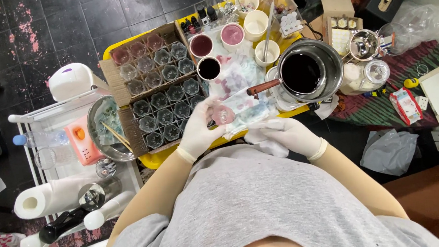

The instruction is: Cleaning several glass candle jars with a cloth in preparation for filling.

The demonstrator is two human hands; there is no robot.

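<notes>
Head view: my left hand [198, 128] grips a small pink-filled glass [222, 115] over the stained cloth [247, 104]; my right hand [290, 133] clutches a white tissue [264, 140]. Most glasses in the cardboard tray [118, 79] look empty, few tinted.

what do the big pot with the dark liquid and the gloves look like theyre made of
Pot: looks like polished steel, since its rim is silvery and reflective; the handle looks like reddish-brown wood or plastic. Gloves on the left hand and right hand: thin, matte whitish latex or similar, clinging tightly with rolled cuffs.
</notes>
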